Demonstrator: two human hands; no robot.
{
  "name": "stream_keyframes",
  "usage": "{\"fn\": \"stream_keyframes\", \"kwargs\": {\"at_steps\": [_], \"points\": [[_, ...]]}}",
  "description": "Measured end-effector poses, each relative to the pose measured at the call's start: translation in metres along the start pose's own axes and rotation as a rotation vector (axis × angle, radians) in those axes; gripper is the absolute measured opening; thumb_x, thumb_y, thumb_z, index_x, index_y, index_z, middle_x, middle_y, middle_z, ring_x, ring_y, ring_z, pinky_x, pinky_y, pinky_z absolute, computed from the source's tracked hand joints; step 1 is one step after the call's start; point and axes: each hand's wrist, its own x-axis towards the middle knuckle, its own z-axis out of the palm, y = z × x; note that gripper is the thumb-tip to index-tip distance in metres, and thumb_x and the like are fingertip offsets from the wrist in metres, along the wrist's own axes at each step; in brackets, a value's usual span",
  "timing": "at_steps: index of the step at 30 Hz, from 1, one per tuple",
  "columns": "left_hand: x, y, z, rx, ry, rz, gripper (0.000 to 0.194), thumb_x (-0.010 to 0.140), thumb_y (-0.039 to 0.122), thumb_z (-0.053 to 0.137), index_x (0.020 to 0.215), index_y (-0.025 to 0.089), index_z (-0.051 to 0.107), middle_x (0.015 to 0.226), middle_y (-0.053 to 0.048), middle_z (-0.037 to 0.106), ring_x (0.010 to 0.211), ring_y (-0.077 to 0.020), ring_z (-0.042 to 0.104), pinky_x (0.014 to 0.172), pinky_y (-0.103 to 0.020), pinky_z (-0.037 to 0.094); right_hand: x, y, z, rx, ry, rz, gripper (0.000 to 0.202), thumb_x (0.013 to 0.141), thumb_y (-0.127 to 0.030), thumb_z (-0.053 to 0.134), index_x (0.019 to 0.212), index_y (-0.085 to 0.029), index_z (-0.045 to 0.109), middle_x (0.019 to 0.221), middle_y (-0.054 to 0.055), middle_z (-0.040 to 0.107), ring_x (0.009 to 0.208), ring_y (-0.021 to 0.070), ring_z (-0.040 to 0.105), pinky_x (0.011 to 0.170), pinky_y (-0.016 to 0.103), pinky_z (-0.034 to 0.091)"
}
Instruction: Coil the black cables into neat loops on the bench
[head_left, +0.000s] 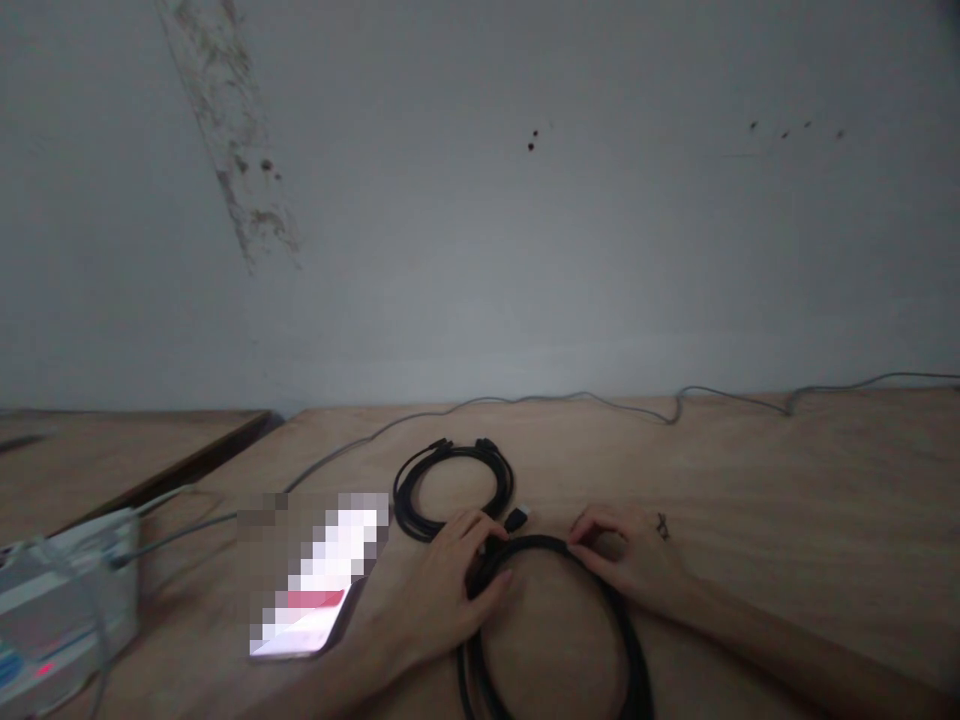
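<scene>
A large loop of black cable [634,655] lies on the wooden table in front of me. My left hand [446,580] is closed around the loop's upper left side, thumb on the inside. Beside its fingertips a black cable plug [516,519] with a pale metal end sticks out. At the top of the loop, my right hand [630,555] pinches the cable between thumb and index finger. Just beyond my left hand lies a second, smaller coil of black cable [405,500], its two plugs at the far side. The lower part of the large loop runs out of view.
Left of my hands lies a phone [300,640] with a lit, blurred screen. A white power strip [67,620] with a red light and plugged-in cords sits at the left edge. A thin grey cord [337,455] crosses the table [810,480] along the wall [480,250].
</scene>
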Motion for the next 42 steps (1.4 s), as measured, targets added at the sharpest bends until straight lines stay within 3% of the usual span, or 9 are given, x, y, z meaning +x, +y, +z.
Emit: {"fn": "stream_keyframes", "kwargs": {"at_steps": [7, 13, 21, 27, 33, 42], "points": [[0.003, -0.011, 0.005, 0.005, 0.038, -0.066, 0.034, 0.076, 0.014, 0.06, 0.109, 0.022, 0.06, 0.112, -0.005, 0.065, 0.101, -0.0236, 0.061, 0.089, -0.035, 0.047, -0.005, 0.005, 0.003, 0.117, 0.018, 0.048, 0.012, 0.092, -0.032, 0.064, 0.09, -0.023, 0.072, 0.09, 0.004, 0.075, 0.087, 0.0217, 0.071, 0.08, 0.033, 0.056], [0.002, -0.009, 0.003, 0.073, 0.045, -0.206, 0.026, 0.073, 0.017, 0.061, 0.099, 0.021, 0.056, 0.092, -0.002, 0.064, 0.074, -0.0191, 0.059, 0.065, -0.03, 0.043, -0.005, 0.002, 0.003, 0.115, 0.034, 0.05, 0.009, 0.09, -0.029, 0.067, 0.087, -0.022, 0.071, 0.086, 0.004, 0.074, 0.082, 0.0211, 0.07, 0.075, 0.032, 0.055], [0.004, -0.009, -0.001, 0.129, 0.093, -0.28, 0.031, 0.075, 0.023, 0.066, 0.105, 0.019, 0.064, 0.095, -0.005, 0.068, 0.084, -0.0228, 0.064, 0.073, -0.031, 0.045, -0.002, 0.003, 0.005, 0.199, 0.033, 0.04, 0.01, 0.092, -0.03, 0.064, 0.086, -0.022, 0.069, 0.086, 0.004, 0.072, 0.081, 0.0201, 0.069, 0.074, 0.031, 0.055], [0.005, -0.003, -0.006, 0.165, 0.036, -0.292, 0.023, 0.077, 0.029, 0.067, 0.098, 0.019, 0.067, 0.096, -0.005, 0.069, 0.085, -0.0229, 0.064, 0.072, -0.031, 0.045, -0.002, 0.003, 0.003, 0.171, 0.058, 0.043, 0.009, 0.092, -0.029, 0.064, 0.088, -0.022, 0.069, 0.087, 0.004, 0.071, 0.084, 0.02, 0.069, 0.076, 0.031, 0.056], [0.005, 0.005, -0.009, 0.197, 0.018, -0.283, 0.013, 0.075, 0.025, 0.063, 0.087, 0.02, 0.063, 0.089, -0.003, 0.067, 0.08, -0.0209, 0.061, 0.069, -0.03, 0.042, 0.0, 0.003, 0.003, 0.189, 0.04, 0.057, 0.012, 0.093, -0.031, 0.063, 0.088, -0.022, 0.069, 0.089, 0.005, 0.072, 0.086, 0.0214, 0.07, 0.077, 0.032, 0.057], [0.002, -0.007, -0.001, 0.179, 0.001, -0.232, 0.009, 0.076, 0.024, 0.06, 0.084, 0.021, 0.057, 0.086, -0.002, 0.065, 0.078, -0.0213, 0.059, 0.067, -0.031, 0.038, -0.001, -0.004, 0.007, 0.079, 0.045, 0.033, 0.008, 0.091, -0.028, 0.065, 0.089, -0.023, 0.071, 0.084, 0.004, 0.073, 0.077, 0.02, 0.069, 0.071, 0.032, 0.057]]}}
